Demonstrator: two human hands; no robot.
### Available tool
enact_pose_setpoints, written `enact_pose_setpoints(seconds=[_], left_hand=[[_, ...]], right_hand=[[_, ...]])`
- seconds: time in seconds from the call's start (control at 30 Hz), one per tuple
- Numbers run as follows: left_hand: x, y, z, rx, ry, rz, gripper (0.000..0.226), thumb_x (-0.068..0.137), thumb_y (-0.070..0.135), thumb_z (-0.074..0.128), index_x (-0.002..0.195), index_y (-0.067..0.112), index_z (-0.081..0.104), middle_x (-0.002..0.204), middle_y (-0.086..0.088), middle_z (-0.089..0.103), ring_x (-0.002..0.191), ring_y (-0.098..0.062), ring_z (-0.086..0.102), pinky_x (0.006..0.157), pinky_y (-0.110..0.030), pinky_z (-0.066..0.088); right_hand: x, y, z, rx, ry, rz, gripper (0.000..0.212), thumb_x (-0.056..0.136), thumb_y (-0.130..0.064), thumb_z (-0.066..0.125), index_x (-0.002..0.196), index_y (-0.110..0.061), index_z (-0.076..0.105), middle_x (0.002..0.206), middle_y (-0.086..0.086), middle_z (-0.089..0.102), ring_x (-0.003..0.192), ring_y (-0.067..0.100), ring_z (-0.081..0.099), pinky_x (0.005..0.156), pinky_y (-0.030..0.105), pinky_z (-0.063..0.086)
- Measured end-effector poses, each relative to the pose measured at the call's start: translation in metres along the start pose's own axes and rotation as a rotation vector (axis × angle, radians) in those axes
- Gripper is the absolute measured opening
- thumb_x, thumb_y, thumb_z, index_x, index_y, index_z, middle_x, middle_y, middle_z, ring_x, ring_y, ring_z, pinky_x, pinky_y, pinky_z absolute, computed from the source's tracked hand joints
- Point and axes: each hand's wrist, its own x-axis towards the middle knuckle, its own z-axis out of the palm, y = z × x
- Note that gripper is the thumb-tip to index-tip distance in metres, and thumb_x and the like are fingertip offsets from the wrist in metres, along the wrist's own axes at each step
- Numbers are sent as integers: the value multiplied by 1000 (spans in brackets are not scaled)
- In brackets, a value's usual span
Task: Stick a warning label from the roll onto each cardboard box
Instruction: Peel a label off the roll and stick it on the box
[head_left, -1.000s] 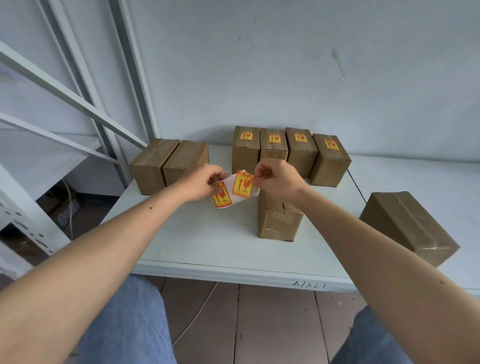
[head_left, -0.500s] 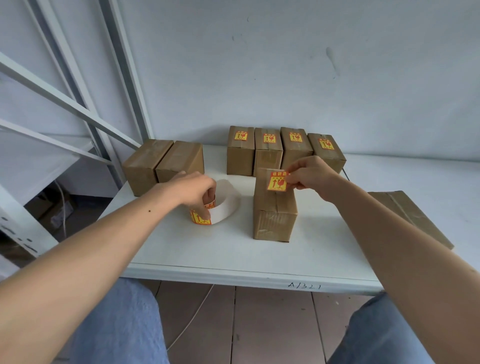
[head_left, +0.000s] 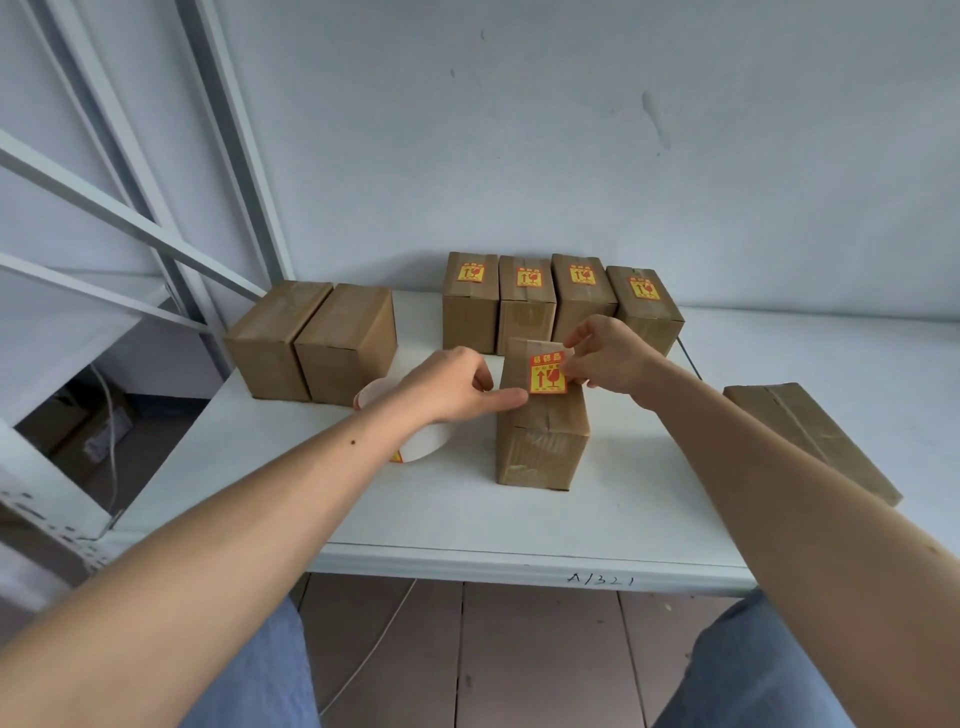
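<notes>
A cardboard box (head_left: 540, 441) stands upright in the middle of the white table (head_left: 519, 519). A red and yellow warning label (head_left: 546, 373) lies on its top. My right hand (head_left: 608, 356) pinches the label's right edge. My left hand (head_left: 452, 387) is off the roll, its thumb touching the label's lower left corner. The label roll (head_left: 415, 441) lies on the table under my left wrist, partly hidden. Several labelled boxes (head_left: 561, 296) stand in a row behind. Two unlabelled boxes (head_left: 311, 343) stand at the left, and one (head_left: 810, 436) lies flat at the right.
A white metal shelf frame (head_left: 156, 208) rises at the left, and a wall closes the back. The table's front edge carries handwritten marking (head_left: 600, 578). My knees in blue jeans and a tiled floor show below it.
My left hand let go of the roll and moved right to the label's corner. My right hand brought the label down onto the box top.
</notes>
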Motion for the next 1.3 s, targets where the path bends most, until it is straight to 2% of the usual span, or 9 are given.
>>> enact_pose_setpoints(seconds=[0.13, 0.53, 0.6, 0.67, 0.77, 0.9, 1.07, 1.23, 1.3], left_hand=[[0, 6, 6, -35, -19, -17, 61, 77, 67, 61, 92, 9, 73, 91, -5, 73, 86, -20, 66, 82, -42, 55], [5, 7, 10, -269, -98, -111, 55, 73, 60, 71, 92, 8, 71, 91, -5, 74, 84, -20, 70, 85, -40, 56], [5, 9, 11, -355, -109, -155, 53, 75, 55, 73, 97, 7, 69, 96, -6, 73, 82, -20, 69, 72, -37, 55], [4, 13, 12, -392, -118, -205, 56, 77, 57, 69, 103, 8, 65, 100, -3, 71, 79, -16, 67, 57, -28, 43], [3, 18, 15, -386, -92, -245, 63, 76, 66, 62, 105, 10, 62, 99, -1, 70, 76, -13, 65, 53, -26, 36], [7, 21, 21, -329, -33, -265, 59, 77, 65, 63, 98, 10, 63, 93, -4, 72, 79, -17, 68, 62, -30, 44], [6, 23, 23, -292, -24, -253, 52, 81, 62, 62, 94, 11, 62, 91, -4, 71, 76, -17, 67, 55, -28, 39], [6, 23, 25, -272, -20, -231, 43, 84, 58, 60, 84, 15, 58, 90, -5, 70, 73, -15, 65, 54, -27, 39], [7, 22, 25, -259, -24, -226, 44, 85, 58, 60, 87, 13, 59, 90, -5, 70, 70, -15, 65, 54, -27, 39]], right_hand=[[0, -2, 1, -19, 2, -5, 28, 86, -12, 70, 107, -17, 52, 104, 8, 66, 93, 19, 65, 66, 27, 51], [-5, -5, 4, -175, 35, -89, 28, 88, -12, 65, 111, -15, 49, 97, 3, 65, 84, 12, 61, 56, 20, 44], [-6, -6, 6, -211, 48, -115, 27, 89, -11, 63, 111, -14, 49, 97, 4, 64, 86, 15, 61, 55, 20, 43], [-7, -7, 8, -242, 62, -134, 26, 89, -10, 62, 112, -13, 48, 96, 4, 64, 86, 15, 60, 54, 20, 42], [-6, -7, 10, -273, 78, -146, 25, 90, -11, 61, 111, -13, 47, 96, 5, 64, 83, 15, 60, 53, 20, 43], [-4, -5, 11, -326, 101, -146, 26, 89, -14, 62, 110, -15, 46, 100, 6, 65, 83, 15, 60, 53, 21, 43], [-5, -3, 17, -379, 179, -147, 46, 83, -27, 72, 115, -12, 43, 97, 10, 64, 87, 24, 62, 65, 32, 50], [-6, -3, 27, -417, 283, -137, 51, 81, -37, 73, 113, -13, 41, 89, 9, 64, 78, 26, 60, 57, 33, 42], [-7, -6, 28, -452, 323, -96, 57, 80, -44, 73, 115, -13, 41, 87, 7, 59, 76, 26, 56, 57, 32, 39]])
